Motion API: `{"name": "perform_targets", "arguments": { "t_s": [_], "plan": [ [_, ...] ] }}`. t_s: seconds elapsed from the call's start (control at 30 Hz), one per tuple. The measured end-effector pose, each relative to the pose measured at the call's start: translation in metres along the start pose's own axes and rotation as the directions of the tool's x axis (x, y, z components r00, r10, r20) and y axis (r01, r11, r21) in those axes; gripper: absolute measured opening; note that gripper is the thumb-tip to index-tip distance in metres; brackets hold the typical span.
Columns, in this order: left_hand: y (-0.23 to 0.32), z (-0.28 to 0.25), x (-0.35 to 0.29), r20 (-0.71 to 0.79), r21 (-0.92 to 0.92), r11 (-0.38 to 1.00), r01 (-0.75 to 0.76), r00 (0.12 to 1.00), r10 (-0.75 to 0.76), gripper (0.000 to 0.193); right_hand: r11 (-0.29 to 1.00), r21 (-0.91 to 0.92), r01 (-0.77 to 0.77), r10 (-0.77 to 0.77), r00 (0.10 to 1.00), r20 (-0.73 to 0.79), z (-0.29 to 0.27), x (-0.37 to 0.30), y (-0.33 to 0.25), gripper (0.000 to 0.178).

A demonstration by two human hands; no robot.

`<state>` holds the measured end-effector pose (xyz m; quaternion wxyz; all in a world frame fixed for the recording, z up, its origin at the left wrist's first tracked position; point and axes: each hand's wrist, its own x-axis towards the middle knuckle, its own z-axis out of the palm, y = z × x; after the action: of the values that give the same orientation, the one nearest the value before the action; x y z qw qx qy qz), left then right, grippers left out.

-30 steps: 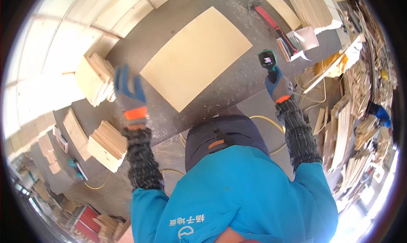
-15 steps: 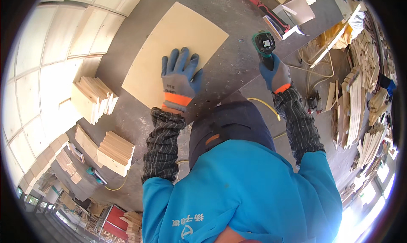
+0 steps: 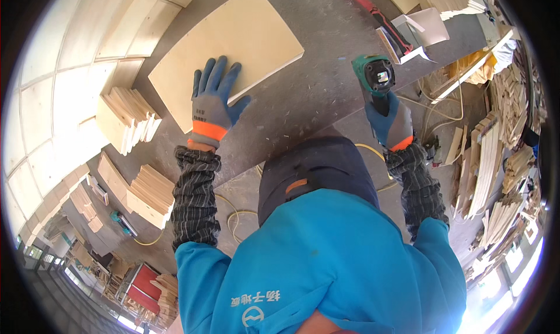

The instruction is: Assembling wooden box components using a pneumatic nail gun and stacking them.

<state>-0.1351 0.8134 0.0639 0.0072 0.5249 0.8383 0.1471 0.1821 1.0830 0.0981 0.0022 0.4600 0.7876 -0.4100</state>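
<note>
A pale wooden panel (image 3: 224, 36) lies on the grey worktable, its near right edge showing a side thickness. Flat on its near edge rests my left hand (image 3: 216, 98), gloved in grey and blue, the fingers stretched out and the thumb spread past the edge. My right hand (image 3: 389, 121), in a matching glove, is wrapped round the black handle of a green nail gun (image 3: 376, 74). The gun is held over the right part of the table, apart from the panel. Its nose is hidden beneath its body.
A red-and-black long-handled tool (image 3: 379, 19) lies by an opened white box (image 3: 429, 28) at the far right. Stacked boards (image 3: 125, 118) stand at the left, with another board stack (image 3: 150, 195) nearer. A yellow hose (image 3: 368, 149) loops beside me. Timber piles (image 3: 487, 153) fill the right.
The panel has shifted left and away from me and turned slightly. My left hand has moved left and nearer me; the right hand with the nail gun has come slightly right and nearer.
</note>
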Motion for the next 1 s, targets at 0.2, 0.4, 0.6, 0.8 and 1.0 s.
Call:
{"name": "perform_targets", "arguments": {
  "t_s": [0.2,0.4,0.6,0.8,1.0],
  "plan": [
    [0.036,0.015,0.037,-0.120,-0.075,0.997,-0.010,0.993,0.001,0.069,0.969,0.230,-0.088,0.045,0.982,0.186,-0.004,0.004,-0.038,0.041],
    [0.047,0.059,0.056,-0.328,-0.111,0.993,-0.044,0.944,0.005,0.043,0.951,0.283,-0.127,0.020,0.936,0.351,-0.019,0.006,-0.099,0.043],
    [0.051,0.058,0.059,-0.357,-0.118,0.993,-0.006,0.933,-0.036,0.034,0.924,0.345,-0.166,0.005,0.906,0.424,-0.020,0.016,-0.119,0.045],
    [0.050,0.059,0.056,-0.369,-0.129,0.992,0.000,0.928,-0.048,0.032,0.966,0.237,-0.106,-0.011,0.896,0.443,-0.011,0.028,-0.130,0.048],
    [0.050,0.058,0.056,-0.368,-0.150,0.989,0.003,0.928,-0.058,0.030,0.977,0.206,-0.061,-0.028,0.914,0.406,-0.003,0.030,-0.127,0.043]
  ]
}}
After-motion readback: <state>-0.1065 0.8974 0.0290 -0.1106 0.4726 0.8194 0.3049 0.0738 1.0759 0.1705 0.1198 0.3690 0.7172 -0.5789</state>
